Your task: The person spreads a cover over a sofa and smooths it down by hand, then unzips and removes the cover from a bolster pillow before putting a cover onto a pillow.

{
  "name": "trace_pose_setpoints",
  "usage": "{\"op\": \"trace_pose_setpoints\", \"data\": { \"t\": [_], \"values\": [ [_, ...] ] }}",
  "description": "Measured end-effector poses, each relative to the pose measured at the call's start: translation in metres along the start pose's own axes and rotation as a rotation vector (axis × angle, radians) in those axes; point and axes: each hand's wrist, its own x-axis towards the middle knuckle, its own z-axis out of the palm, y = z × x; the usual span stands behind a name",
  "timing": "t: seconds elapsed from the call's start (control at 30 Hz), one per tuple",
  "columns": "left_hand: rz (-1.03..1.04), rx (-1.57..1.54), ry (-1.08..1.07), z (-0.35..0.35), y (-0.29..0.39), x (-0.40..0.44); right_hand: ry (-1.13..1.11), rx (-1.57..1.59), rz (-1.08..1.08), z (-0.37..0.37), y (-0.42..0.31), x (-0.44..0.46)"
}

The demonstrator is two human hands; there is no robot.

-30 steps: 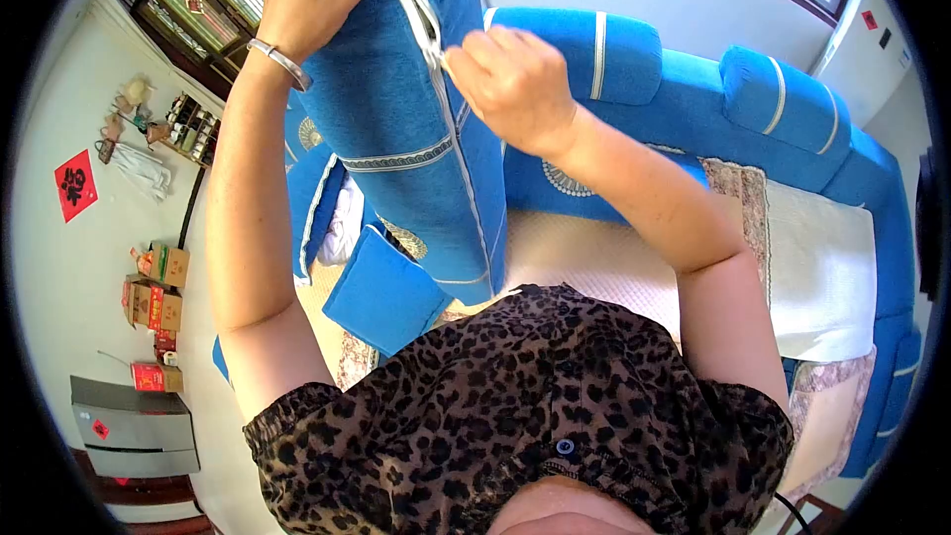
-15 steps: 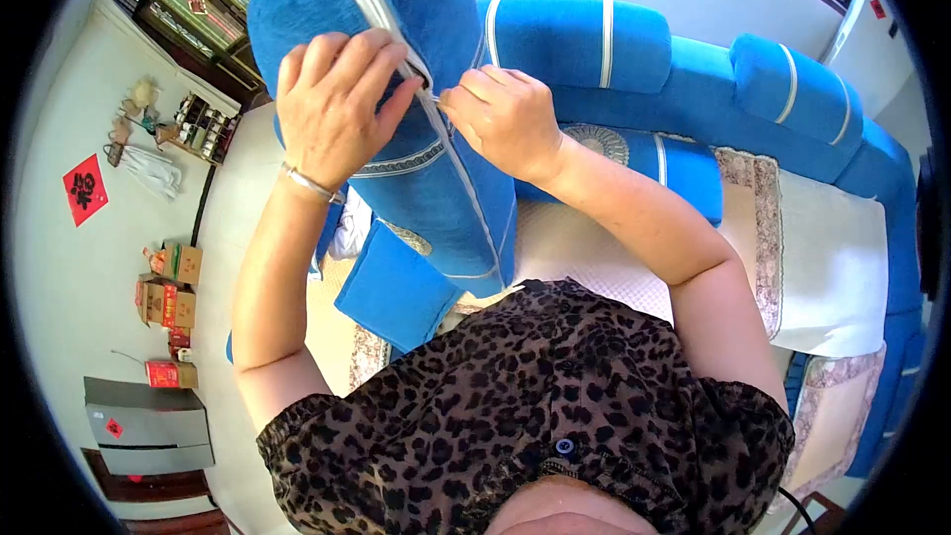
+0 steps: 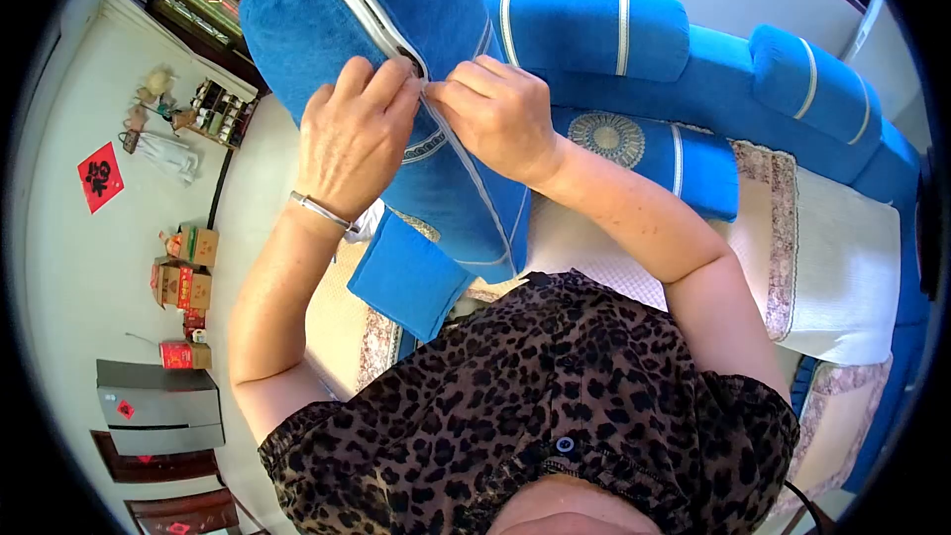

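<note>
A large blue plush cushion (image 3: 287, 30) stands upright in front of me, with pale trim bands. Down its edge runs a white zipper (image 3: 359, 2), parted in its upper stretch with a dark gap near my fingers, and closed below. My left hand (image 3: 359, 129), a silver bracelet (image 3: 325, 213) at its wrist, is closed in a pinch on the zipper's edge. Close beside it, my right hand (image 3: 495, 119) is pinched at the zipper where the gap ends. Its fingertips hide what they hold; a zipper pull cannot be made out.
A blue sofa (image 3: 713, 69) with padded backrests curves along the right. A smaller blue cushion (image 3: 411, 272) lies below the large one. At left are a shelf (image 3: 220, 111), stacked cartons (image 3: 188, 285) and a grey refrigerator (image 3: 158, 406).
My left hand has moved down and right, its fingers drawing from a looser spread into a pinch beside my right hand. My view has shifted slightly.
</note>
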Motion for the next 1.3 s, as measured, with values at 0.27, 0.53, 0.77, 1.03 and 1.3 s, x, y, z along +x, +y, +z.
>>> {"op": "trace_pose_setpoints", "data": {
  "t": [0.27, 0.53, 0.77, 1.03, 1.3],
  "values": [
    [-0.065, 0.087, -0.033, -0.002, 0.008, 0.008, 0.017, 0.019, -0.068, 0.003, 0.001, -0.006],
    [-0.099, -0.041, -0.083, 0.003, -0.003, 0.0, -0.085, -0.054, -0.242, 0.016, 0.004, -0.03],
    [-0.251, 0.125, -0.102, 0.019, -0.008, -0.016, -0.414, 0.042, -0.321, 0.05, 0.025, -0.17],
    [-0.037, 0.204, -0.374, 0.104, 0.064, -0.066, -0.494, 0.047, -0.234, 0.066, 0.016, -0.202],
    [-0.07, -0.075, -0.381, 0.189, 0.104, -0.123, -0.691, 0.066, -0.329, 0.081, 0.017, -0.261]
  ]
}}
